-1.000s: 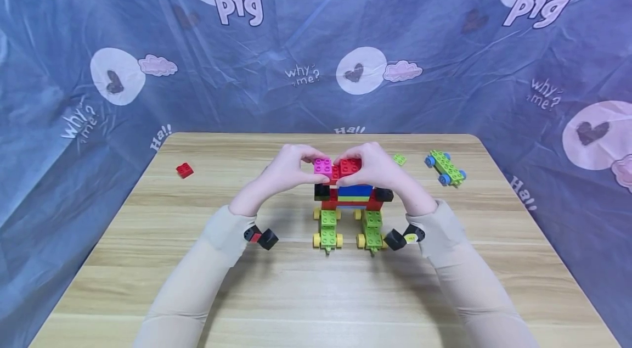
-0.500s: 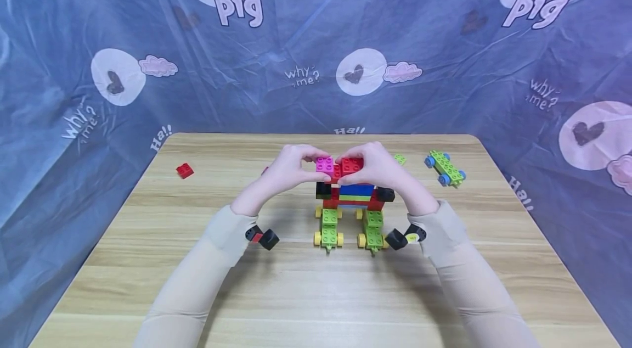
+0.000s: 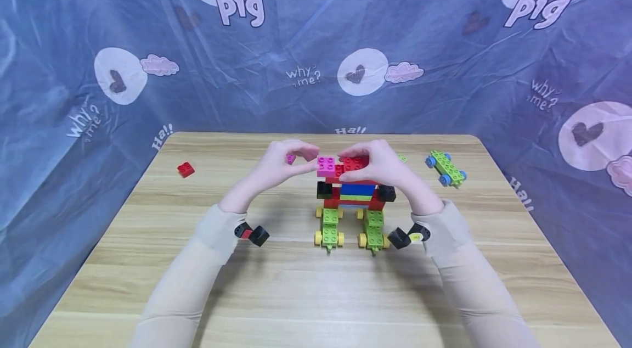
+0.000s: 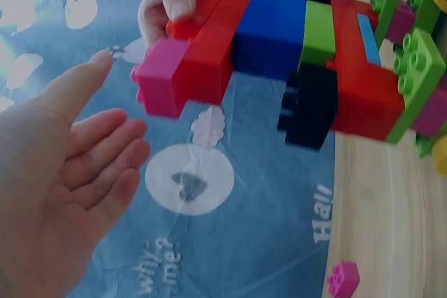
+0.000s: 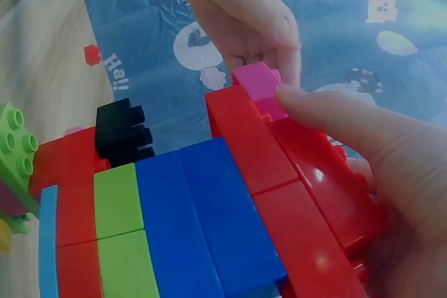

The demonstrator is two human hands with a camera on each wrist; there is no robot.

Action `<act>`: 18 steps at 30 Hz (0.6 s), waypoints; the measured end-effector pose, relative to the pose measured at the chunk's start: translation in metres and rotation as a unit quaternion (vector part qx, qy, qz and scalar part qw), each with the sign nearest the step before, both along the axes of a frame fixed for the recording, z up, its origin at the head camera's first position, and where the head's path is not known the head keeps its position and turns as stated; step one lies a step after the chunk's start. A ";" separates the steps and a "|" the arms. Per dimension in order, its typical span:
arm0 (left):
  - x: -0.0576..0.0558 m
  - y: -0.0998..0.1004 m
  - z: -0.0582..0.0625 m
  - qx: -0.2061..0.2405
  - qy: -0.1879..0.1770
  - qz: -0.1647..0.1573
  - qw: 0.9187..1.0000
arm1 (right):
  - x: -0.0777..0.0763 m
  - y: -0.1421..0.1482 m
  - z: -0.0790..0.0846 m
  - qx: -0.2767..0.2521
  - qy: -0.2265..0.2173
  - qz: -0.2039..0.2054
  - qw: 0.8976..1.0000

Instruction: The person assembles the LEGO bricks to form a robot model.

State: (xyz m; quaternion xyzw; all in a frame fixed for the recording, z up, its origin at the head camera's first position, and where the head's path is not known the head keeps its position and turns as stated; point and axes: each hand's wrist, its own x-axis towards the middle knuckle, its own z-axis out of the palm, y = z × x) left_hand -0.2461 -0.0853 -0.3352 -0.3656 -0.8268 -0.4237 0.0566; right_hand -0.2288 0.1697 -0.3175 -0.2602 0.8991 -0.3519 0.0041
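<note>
Midtable stands a toy figure of building blocks, with blue bricks [image 3: 357,192] in its body, black bricks [image 3: 323,190] at its sides and green wheeled bases [image 3: 329,234] below. At its top left sits a pink brick [image 3: 326,166]. My left hand [image 3: 269,169] is just left of it, thumb and fingers apart, holding nothing; the left wrist view shows a gap between thumb and pink brick [image 4: 164,78]. My right hand [image 3: 382,164] pinches the red brick [image 5: 328,179] on top beside the pink one, its thumb [image 5: 335,116] along the near side.
A loose red brick [image 3: 185,169] lies at the table's far left. Behind my left hand is a small pink brick [image 3: 291,158]. A green wheeled base [image 3: 446,168] with blue wheels lies far right, near a small green piece [image 3: 402,158] partly hidden by my right hand.
My left hand has let go of the pink brick and moved a little left, uncovering the small pink brick behind it. The right hand keeps its place at the red brick.
</note>
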 end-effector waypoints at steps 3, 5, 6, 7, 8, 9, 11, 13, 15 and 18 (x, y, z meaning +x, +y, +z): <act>-0.003 -0.010 -0.001 0.014 0.003 0.007 1.000 | 0.001 0.001 0.002 -0.023 -0.005 -0.001 1.000; -0.006 -0.016 -0.003 0.022 -0.001 0.018 1.000 | 0.001 0.001 0.003 -0.036 -0.003 0.003 0.999; -0.007 -0.020 -0.004 0.024 -0.003 0.025 0.999 | 0.001 0.001 0.004 -0.041 -0.001 0.005 0.999; -0.009 -0.023 -0.006 0.026 -0.007 0.033 0.999 | 0.001 0.000 0.004 -0.045 0.003 0.008 0.999; -0.011 -0.027 -0.009 0.028 -0.011 0.040 0.999 | 0.001 -0.001 0.005 -0.047 0.008 0.011 0.999; -0.013 -0.030 -0.011 0.029 -0.016 0.045 0.998 | 0.001 -0.001 0.006 -0.050 0.012 0.013 0.999; -0.017 -0.036 -0.017 0.029 -0.026 0.056 0.998 | 0.001 -0.003 0.007 -0.055 0.018 0.014 0.998; -0.022 -0.042 -0.023 0.027 -0.037 0.067 0.997 | 0.002 -0.005 0.009 -0.058 0.022 0.014 0.998; -0.026 -0.046 -0.030 0.028 -0.047 0.077 0.996 | 0.003 -0.008 0.011 -0.058 0.022 0.013 0.998; -0.032 -0.053 -0.039 0.033 -0.059 0.090 0.994 | 0.003 -0.011 0.012 -0.054 0.022 0.016 0.998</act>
